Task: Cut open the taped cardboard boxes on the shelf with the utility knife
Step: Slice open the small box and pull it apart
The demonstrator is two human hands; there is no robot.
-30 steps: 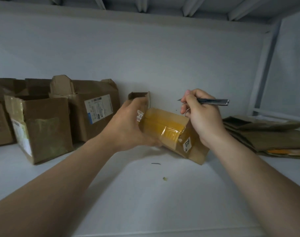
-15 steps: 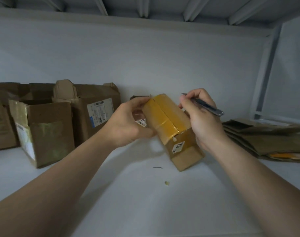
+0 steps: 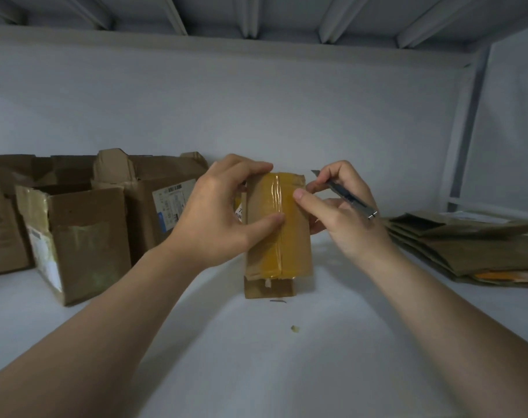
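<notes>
1. We are holding a small box [image 3: 296,236] upright in the middle of the white shelf [image 3: 256,372]. Its taped face is turned toward us and its lower end appears to be resting on the shelf.
2. Our left hand [image 3: 223,212] is gripping the box's left side, with the fingers curling over the top edge and the thumb pressing on the yellow tape [image 3: 271,254].
3. Our right hand [image 3: 344,218] is clamping the knife [image 3: 347,196] in its curled fingers while one fingertip is touching the right half of the taped face.
4. The knife's blade end is pointing up and left, just beside the box's upper right corner. We cannot tell whether it is touching.
5. Opened boxes [image 3: 82,239] are standing at the left, and flattened cardboard [image 3: 467,245] is lying at the right.
6. A pale scrap [image 3: 295,328] and a dark sliver [image 3: 277,301] are lying on the shelf in front of the box.
</notes>
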